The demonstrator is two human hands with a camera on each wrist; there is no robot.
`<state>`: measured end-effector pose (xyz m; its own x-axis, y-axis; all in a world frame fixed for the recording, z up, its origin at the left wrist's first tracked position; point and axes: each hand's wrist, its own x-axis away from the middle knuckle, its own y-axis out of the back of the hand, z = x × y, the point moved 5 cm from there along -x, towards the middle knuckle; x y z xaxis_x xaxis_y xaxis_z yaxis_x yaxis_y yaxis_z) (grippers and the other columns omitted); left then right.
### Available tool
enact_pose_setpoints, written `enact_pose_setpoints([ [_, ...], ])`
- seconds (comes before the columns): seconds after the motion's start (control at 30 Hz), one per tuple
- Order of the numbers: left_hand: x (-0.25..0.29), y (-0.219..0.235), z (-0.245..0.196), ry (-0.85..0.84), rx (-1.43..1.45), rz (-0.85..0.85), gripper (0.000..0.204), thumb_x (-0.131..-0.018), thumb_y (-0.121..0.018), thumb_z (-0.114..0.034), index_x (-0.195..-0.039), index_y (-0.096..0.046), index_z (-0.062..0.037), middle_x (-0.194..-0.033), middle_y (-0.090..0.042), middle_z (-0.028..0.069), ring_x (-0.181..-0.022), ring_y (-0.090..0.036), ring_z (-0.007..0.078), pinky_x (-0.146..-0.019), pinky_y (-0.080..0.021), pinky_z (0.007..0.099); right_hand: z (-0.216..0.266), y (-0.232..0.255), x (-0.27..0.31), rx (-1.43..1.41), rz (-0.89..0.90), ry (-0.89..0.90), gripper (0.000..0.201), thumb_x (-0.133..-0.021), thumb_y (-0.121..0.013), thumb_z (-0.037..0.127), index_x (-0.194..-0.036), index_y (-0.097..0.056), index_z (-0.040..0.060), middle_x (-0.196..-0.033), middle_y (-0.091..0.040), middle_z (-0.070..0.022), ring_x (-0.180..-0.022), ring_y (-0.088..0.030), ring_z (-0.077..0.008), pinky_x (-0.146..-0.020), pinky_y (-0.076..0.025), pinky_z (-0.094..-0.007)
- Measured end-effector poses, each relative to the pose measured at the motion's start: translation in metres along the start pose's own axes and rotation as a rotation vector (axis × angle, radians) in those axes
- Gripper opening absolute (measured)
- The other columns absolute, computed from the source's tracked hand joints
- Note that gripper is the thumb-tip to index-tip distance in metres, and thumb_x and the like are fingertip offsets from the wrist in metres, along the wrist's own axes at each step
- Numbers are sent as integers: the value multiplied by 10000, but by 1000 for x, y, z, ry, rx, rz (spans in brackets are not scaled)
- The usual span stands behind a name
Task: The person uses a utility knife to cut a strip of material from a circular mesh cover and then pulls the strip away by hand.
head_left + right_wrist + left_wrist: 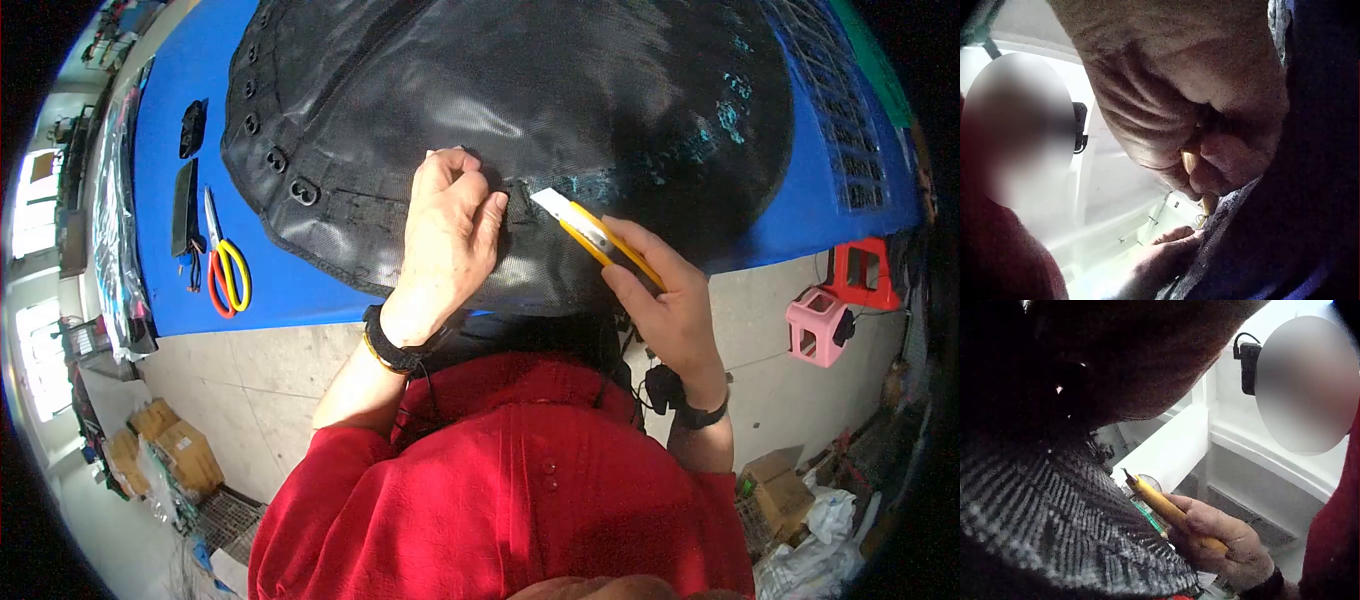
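Black coated fabric (600, 90) with scuffed turquoise marks lies over the blue tabletop. My left hand (445, 235) pinches the fabric near its front edge, fingers curled; its fingertips are partly hidden. Just to the right, my right hand (665, 300) grips a yellow utility knife (590, 232), its blade pointing up-left close to a raised fold. In the left wrist view the right hand (1219, 540) holds the yellow knife (1166, 509) beside the ribbed fabric (1072, 531). The right wrist view shows the knife (1189, 161) between the right fingers, the left hand (1160, 262) beyond.
Scissors (228, 270) with red and yellow handles lie on the blue tabletop (290, 290) at left, beside a dark narrow tool (184, 210) and a small black item (193, 128). Black rings line the fabric's left edge. Red and pink stools (818, 325) stand at right; cardboard boxes (190, 455) are lower left.
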<state>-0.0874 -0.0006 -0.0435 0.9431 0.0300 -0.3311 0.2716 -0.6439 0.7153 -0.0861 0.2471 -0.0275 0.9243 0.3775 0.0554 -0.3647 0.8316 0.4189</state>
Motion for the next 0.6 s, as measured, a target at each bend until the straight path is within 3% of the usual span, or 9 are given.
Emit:
enact_pose_setpoints([
  [0.33,0,-1,1,-7,12,-14,227,-883,-782,-34,-802,-575,9,-1238,-602,225,-1147,-619,390,-977,-509,438,-3,-10,-10,39,-47,23,441,-958,-758,87,-1387,-668,42,-1299,-733,-190,-1195,-723,-281,-1014,-546,-364],
  [0.43,-1,0,-1,-4,68,-23,136,-868,-756,-24,-859,-633,34,-1170,-617,241,-1121,-583,439,-1091,-450,523,-3,-9,-13,57,-29,55,435,-957,-759,93,-1379,-670,41,-1294,-735,-191,-1183,-728,-288,-1005,-550,-364],
  [0.6,0,-1,1,-7,57,-20,133,-868,-759,-27,-876,-642,36,-1171,-616,244,-1122,-588,446,-1095,-452,532,0,-7,-16,42,19,71,428,-956,-760,102,-1372,-673,48,-1292,-735,-187,-1174,-730,-293,-1006,-550,-367],
])
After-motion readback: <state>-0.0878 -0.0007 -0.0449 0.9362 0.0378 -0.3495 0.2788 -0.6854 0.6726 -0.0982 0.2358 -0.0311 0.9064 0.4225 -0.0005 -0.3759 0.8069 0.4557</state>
